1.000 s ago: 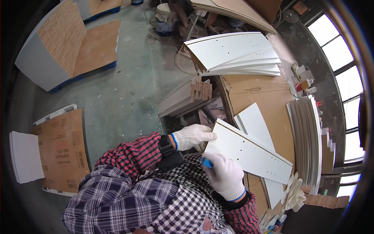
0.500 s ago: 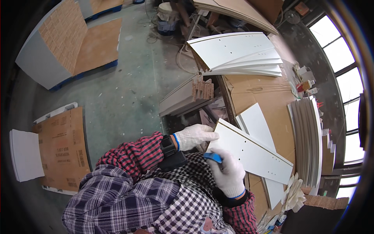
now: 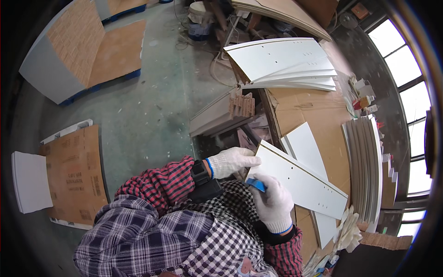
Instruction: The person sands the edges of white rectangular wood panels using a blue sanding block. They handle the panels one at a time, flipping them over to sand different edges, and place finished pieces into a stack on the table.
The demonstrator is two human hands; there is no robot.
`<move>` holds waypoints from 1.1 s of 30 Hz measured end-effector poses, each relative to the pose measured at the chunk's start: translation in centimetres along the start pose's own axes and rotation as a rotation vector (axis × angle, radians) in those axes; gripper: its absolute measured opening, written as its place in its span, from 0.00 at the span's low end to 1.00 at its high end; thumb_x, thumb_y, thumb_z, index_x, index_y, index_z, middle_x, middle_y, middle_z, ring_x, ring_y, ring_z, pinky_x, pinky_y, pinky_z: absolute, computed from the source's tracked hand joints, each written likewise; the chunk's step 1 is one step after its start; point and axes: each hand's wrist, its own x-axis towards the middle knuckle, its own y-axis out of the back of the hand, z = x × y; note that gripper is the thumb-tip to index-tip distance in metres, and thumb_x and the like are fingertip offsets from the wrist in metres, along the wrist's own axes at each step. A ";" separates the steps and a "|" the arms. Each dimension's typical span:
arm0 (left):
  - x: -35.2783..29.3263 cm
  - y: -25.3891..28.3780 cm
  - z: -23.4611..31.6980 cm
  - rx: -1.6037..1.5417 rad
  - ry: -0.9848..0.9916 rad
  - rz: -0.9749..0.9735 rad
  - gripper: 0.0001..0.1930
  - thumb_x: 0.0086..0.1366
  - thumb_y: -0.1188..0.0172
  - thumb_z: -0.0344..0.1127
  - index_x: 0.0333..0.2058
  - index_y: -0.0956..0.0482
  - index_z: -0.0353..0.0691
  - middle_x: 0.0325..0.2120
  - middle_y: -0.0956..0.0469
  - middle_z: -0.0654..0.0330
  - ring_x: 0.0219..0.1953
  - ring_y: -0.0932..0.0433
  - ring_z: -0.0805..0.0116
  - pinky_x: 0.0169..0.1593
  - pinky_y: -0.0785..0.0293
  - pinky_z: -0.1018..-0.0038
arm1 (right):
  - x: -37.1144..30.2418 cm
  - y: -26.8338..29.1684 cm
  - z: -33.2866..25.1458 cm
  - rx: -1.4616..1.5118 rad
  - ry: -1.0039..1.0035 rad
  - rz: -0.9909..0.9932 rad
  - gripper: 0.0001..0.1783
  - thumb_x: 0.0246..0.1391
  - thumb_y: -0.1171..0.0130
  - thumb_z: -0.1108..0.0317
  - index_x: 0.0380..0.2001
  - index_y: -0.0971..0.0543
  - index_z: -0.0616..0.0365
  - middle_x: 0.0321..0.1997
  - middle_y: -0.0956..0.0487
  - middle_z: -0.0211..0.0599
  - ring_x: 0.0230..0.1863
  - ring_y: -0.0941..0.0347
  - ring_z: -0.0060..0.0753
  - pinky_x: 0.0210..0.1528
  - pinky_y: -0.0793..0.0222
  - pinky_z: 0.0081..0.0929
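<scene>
Left hand (image 3: 233, 161) at the near end of the white panel (image 3: 300, 180), pinching it, thumb along the edge, the other fingertips out of sight. Right hand (image 3: 274, 203) curled round a small blue tool (image 3: 256, 184), right up by that same short end, though whether the tool meets the edge I cannot tell from here. The panel lies slanted over the table (image 3: 304, 105), its held end jutting toward the body, its length crossing a second board (image 3: 302, 143). Looks like edge work, this step: one hand to steady, the other to dress the end. And the next move? It calls for a firm left pinch, I'd say, and a light, level stroke, the left thumb clear of the tool's path; a nick in that white face would be the worry. Up at the table's far end, a fanned pile (image 3: 272, 57) of similar drilled boards.
</scene>
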 end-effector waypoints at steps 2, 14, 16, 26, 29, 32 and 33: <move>-0.4 -0.3 0.5 -0.037 0.005 -0.009 0.19 0.66 0.44 0.50 0.40 0.23 0.37 0.26 0.23 0.63 0.26 0.25 0.76 0.29 0.28 0.78 | -0.1 0.5 0.1 -0.020 -0.017 -0.025 0.20 0.47 0.35 0.71 0.45 0.26 0.50 0.38 0.21 0.39 0.34 0.23 0.44 0.33 0.28 0.34; -1.2 0.0 -0.3 0.168 0.062 -0.106 0.31 0.64 0.46 0.60 0.45 0.27 0.32 0.29 0.23 0.58 0.27 0.22 0.71 0.33 0.21 0.75 | -1.8 1.1 0.3 0.680 -0.647 0.086 0.21 0.53 0.40 0.77 0.52 0.28 0.63 0.34 0.23 0.32 0.29 0.27 0.18 0.34 0.29 0.18; -1.8 -0.5 -0.6 0.193 0.096 -0.134 0.28 0.65 0.44 0.55 0.46 0.29 0.31 0.30 0.23 0.55 0.26 0.21 0.70 0.31 0.21 0.76 | -1.5 2.4 -0.1 0.740 -0.784 0.132 0.24 0.54 0.45 0.80 0.56 0.32 0.66 0.35 0.24 0.35 0.30 0.28 0.20 0.34 0.29 0.16; -3.2 -1.1 0.6 0.159 0.083 -0.295 0.34 0.55 0.39 0.26 0.60 0.42 0.28 0.39 0.25 0.54 0.39 0.23 0.68 0.48 0.25 0.70 | -6.1 6.6 3.1 1.039 -0.824 0.111 0.27 0.55 0.42 0.73 0.57 0.35 0.67 0.39 0.21 0.39 0.34 0.23 0.25 0.37 0.24 0.23; -2.0 -0.6 -2.4 0.109 0.250 -0.395 0.40 0.58 0.37 0.37 0.63 0.48 0.26 0.48 0.29 0.47 0.46 0.25 0.65 0.50 0.28 0.73 | -9.1 7.3 4.4 1.185 -0.809 0.193 0.22 0.58 0.44 0.72 0.55 0.33 0.66 0.43 0.21 0.42 0.38 0.22 0.29 0.41 0.23 0.26; -1.2 -3.7 -4.2 -0.041 0.169 -0.491 0.49 0.61 0.37 0.47 0.65 0.60 0.24 0.55 0.36 0.41 0.55 0.30 0.53 0.60 0.35 0.62 | -10.8 7.3 4.3 1.271 -0.740 0.403 0.18 0.57 0.48 0.74 0.51 0.32 0.66 0.44 0.23 0.46 0.38 0.22 0.35 0.43 0.22 0.32; -0.7 -4.8 -5.2 -0.103 0.104 -0.469 0.47 0.61 0.38 0.51 0.65 0.55 0.25 0.56 0.38 0.40 0.56 0.32 0.52 0.61 0.37 0.59 | -11.2 7.3 4.1 1.275 -0.718 0.476 0.17 0.56 0.49 0.75 0.49 0.32 0.66 0.44 0.23 0.47 0.37 0.21 0.37 0.43 0.22 0.34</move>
